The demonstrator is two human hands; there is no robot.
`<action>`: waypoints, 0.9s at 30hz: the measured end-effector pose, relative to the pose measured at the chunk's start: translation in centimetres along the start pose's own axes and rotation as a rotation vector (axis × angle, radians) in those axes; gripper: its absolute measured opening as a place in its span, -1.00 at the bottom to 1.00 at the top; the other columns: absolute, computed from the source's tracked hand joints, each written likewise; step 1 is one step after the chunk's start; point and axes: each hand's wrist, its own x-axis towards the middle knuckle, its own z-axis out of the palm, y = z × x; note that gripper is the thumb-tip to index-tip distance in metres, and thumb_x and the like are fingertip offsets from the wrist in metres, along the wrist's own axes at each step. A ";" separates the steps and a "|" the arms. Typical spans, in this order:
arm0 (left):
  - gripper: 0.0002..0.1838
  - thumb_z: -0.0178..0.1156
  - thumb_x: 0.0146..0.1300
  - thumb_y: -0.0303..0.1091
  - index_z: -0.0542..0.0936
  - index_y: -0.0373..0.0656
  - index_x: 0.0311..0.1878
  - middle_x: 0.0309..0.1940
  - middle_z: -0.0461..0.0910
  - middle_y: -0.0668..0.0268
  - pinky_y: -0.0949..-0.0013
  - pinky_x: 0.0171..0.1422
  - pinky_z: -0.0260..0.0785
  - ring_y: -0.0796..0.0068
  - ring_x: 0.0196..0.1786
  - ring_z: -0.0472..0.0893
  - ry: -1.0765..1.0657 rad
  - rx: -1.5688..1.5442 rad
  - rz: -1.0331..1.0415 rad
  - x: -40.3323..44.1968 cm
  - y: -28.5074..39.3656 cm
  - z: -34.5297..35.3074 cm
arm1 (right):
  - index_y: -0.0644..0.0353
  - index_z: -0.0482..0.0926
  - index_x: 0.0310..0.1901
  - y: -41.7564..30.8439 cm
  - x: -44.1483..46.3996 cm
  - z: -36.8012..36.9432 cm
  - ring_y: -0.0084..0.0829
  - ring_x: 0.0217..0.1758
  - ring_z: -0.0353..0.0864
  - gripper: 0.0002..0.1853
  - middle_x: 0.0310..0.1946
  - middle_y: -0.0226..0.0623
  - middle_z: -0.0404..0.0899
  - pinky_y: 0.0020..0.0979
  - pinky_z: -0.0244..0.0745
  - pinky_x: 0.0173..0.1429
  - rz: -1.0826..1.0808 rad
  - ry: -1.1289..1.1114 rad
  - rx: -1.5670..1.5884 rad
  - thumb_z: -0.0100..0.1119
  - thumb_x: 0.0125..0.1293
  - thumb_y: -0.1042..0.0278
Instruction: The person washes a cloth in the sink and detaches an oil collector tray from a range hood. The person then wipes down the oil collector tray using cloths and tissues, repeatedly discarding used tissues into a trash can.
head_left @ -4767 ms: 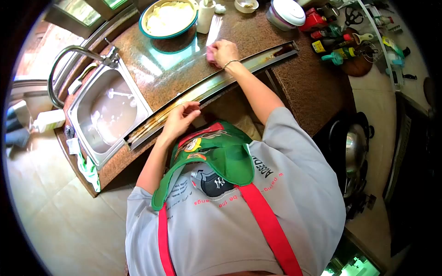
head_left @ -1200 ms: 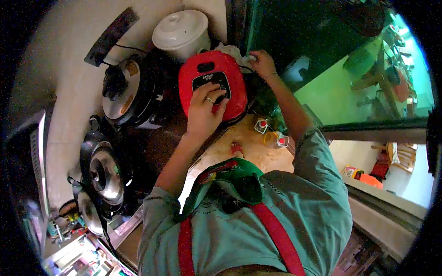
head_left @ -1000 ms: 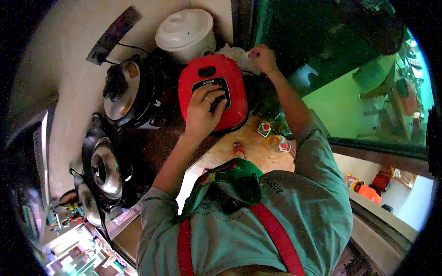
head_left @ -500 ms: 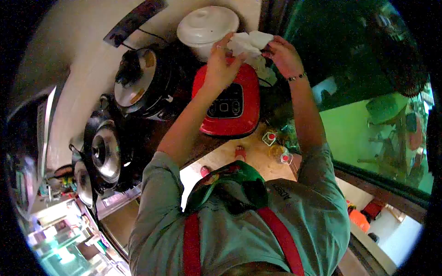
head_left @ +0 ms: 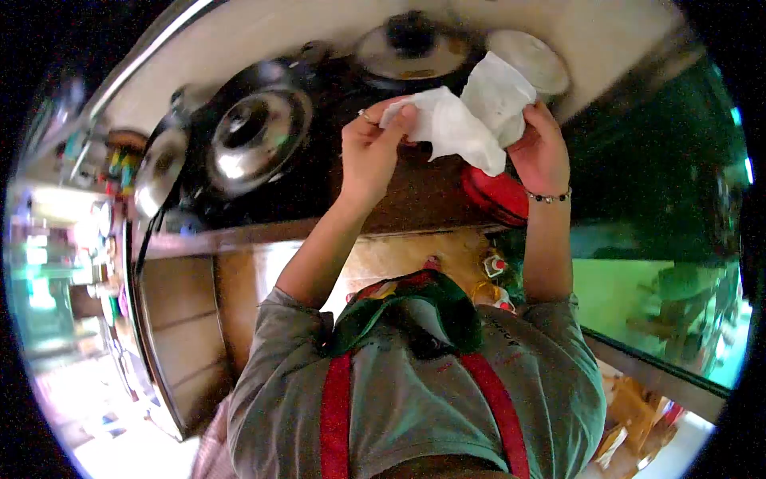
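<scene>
Legible text: none. Grey shirt [head_left: 415,407] bears dark lettering [head_left: 504,332] at its 2 o'clock, with faint red print close by; both too blurred to read.

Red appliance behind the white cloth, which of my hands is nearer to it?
Your right hand: it is just above the right edge of the red appliance in the picture, while your left hand is farther off, up and to its left.

White tissue [head_left: 459,132], red apron straps [head_left: 336,419]
</scene>
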 end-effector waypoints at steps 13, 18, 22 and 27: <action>-0.73 0.07 0.35 -0.49 0.50 -0.24 0.09 0.11 0.53 0.06 0.18 0.25 0.38 0.23 0.15 0.53 0.543 -0.410 0.489 -28.9 12.8 -42.8 | 0.16 0.56 -0.14 29.1 -7.4 34.9 -0.56 -0.26 0.58 -0.88 -0.25 -0.38 0.64 -0.52 0.50 -0.24 0.329 -0.559 0.016 0.19 0.29 0.43; -0.68 0.01 0.38 -0.46 0.46 -0.21 0.18 0.16 0.50 0.07 0.14 0.28 0.38 0.20 0.18 0.52 0.735 -0.444 0.586 -39.0 14.4 -50.3 | 0.16 0.60 -0.17 38.6 -12.9 45.1 -0.64 -0.42 0.50 -0.89 -0.33 -0.45 0.63 -0.59 0.44 -0.35 0.435 -0.648 -0.071 0.23 0.27 0.44; -0.66 -0.04 0.42 -0.45 0.44 -0.19 0.22 0.12 0.52 0.11 0.15 0.21 0.45 0.29 0.13 0.55 1.105 -0.487 0.611 -45.0 15.8 -55.1 | 0.17 0.62 -0.16 45.8 -17.3 53.4 -0.69 -0.41 0.47 -0.87 -0.35 -0.50 0.62 -0.62 0.38 -0.35 0.490 -0.686 -0.188 0.25 0.26 0.43; -0.71 0.10 0.36 -0.44 0.55 -0.18 0.12 -0.23 0.63 0.34 0.50 -0.29 0.53 0.60 -0.34 0.59 1.521 -0.311 0.490 -51.0 14.6 -62.5 | 0.18 0.64 -0.15 56.7 -21.1 60.8 -0.66 -0.48 0.46 -0.85 -0.38 -0.48 0.62 -0.61 0.39 -0.38 0.596 -0.855 -0.200 0.26 0.25 0.44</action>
